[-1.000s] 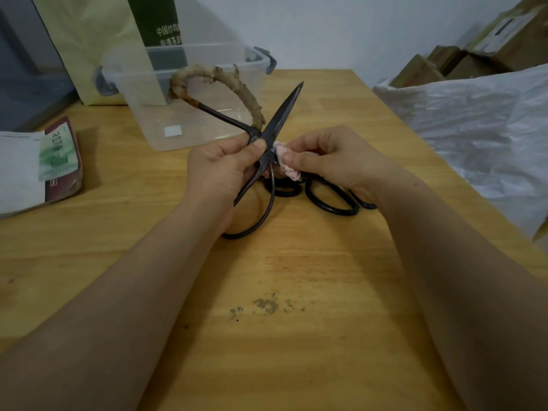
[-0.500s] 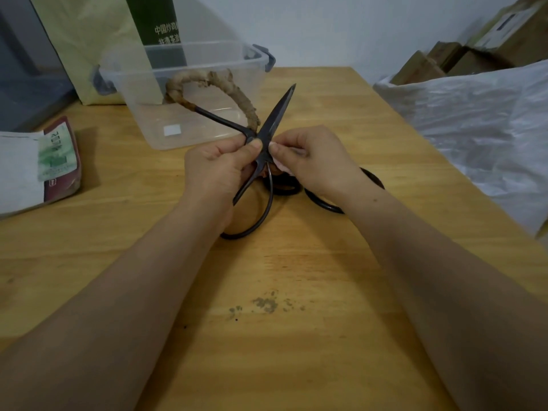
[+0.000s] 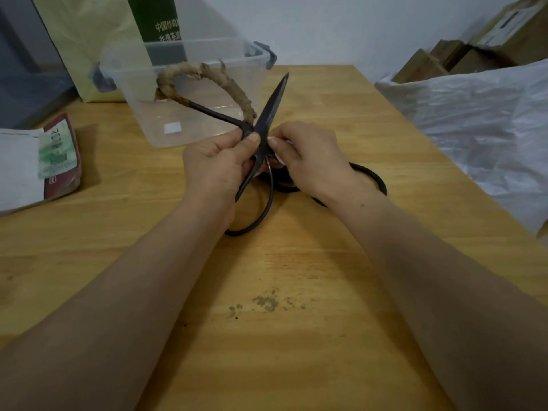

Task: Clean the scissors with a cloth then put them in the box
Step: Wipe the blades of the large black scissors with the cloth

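Note:
My left hand [image 3: 218, 166] grips a pair of large black scissors [image 3: 271, 111] near the pivot, blade tip pointing up and away. One handle loop is wrapped in tan cloth strips [image 3: 207, 75]; the bare loop [image 3: 261, 209] hangs below my hand. My right hand [image 3: 308, 158] pinches a small pale pink cloth [image 3: 278, 160] against the blade at the pivot; most of the cloth is hidden by my fingers. The clear plastic box [image 3: 142, 81] stands open behind the scissors.
Another pair of black scissors [image 3: 373, 180] lies on the wooden table [image 3: 296, 292] under my right wrist. A packet and papers [image 3: 56, 161] lie at the left. A white plastic bag [image 3: 480, 129] borders the right edge. A green paper bag [image 3: 98, 40] stands behind the box.
My right hand slid the cloth down the blade toward the pivot and closer to my left hand; less of the cloth shows. The scissors' tip tilted slightly more upright.

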`<action>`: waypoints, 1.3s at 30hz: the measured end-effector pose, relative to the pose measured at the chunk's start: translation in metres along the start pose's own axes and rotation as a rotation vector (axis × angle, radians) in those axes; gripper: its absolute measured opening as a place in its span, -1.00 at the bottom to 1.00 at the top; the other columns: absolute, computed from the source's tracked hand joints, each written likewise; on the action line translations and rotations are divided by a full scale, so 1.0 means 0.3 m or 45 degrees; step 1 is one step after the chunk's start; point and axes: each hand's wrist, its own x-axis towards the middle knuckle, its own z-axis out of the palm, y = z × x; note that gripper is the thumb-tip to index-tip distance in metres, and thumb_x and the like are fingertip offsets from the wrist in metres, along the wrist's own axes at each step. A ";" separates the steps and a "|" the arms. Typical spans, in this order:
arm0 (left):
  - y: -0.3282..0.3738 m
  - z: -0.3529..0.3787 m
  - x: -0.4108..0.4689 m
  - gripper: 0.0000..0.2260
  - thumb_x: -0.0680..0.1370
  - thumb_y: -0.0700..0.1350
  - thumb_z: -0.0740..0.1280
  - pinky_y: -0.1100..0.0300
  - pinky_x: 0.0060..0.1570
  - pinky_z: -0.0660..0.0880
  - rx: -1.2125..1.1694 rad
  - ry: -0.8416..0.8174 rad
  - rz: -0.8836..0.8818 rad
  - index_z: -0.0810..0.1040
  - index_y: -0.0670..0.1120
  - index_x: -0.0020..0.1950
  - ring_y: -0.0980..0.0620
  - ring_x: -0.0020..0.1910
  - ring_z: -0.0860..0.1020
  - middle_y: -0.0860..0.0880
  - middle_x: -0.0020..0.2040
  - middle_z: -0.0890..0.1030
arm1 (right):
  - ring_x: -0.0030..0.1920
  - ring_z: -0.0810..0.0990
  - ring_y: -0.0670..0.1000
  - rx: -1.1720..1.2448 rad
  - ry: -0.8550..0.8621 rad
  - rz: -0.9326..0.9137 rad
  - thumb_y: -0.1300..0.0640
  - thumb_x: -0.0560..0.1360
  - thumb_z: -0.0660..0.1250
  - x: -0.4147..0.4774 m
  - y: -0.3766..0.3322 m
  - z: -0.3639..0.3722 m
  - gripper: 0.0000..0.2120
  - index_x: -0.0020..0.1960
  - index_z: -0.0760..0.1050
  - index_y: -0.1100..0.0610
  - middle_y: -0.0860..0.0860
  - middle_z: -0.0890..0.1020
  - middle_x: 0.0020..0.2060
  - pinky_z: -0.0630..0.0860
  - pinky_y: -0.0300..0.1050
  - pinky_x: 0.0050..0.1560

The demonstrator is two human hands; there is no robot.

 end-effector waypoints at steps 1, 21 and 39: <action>0.000 0.001 0.000 -0.88 0.51 -0.36 0.32 0.32 -0.33 0.54 -0.005 0.003 -0.001 0.61 -0.19 -0.13 0.10 -0.32 0.65 0.00 -0.33 0.68 | 0.03 0.53 0.10 -0.033 0.004 -0.015 0.08 0.63 0.12 0.003 -0.002 0.005 -0.78 0.01 0.53 0.08 0.00 0.61 -0.08 0.36 0.04 0.16; 0.009 -0.009 0.017 -0.84 0.49 -0.36 0.34 0.18 -0.22 0.62 -0.191 0.112 -0.105 0.56 -0.32 0.06 0.07 -0.32 0.65 -0.08 -0.29 0.67 | 0.04 0.50 0.05 -0.203 0.037 -0.151 0.02 0.63 0.11 0.007 0.049 -0.012 -0.71 0.05 0.61 0.02 0.00 0.62 -0.10 0.17 -0.11 0.08; 0.013 -0.041 0.061 -0.67 0.49 -0.32 0.36 0.28 -0.21 0.57 -0.322 0.201 -0.109 0.49 -0.33 0.24 0.08 -0.28 0.60 -0.11 -0.17 0.63 | 0.02 0.52 0.12 -0.031 0.170 -0.151 0.07 0.60 0.19 0.011 0.100 -0.006 -0.75 0.10 0.63 0.04 0.06 0.63 -0.11 0.15 -0.15 0.03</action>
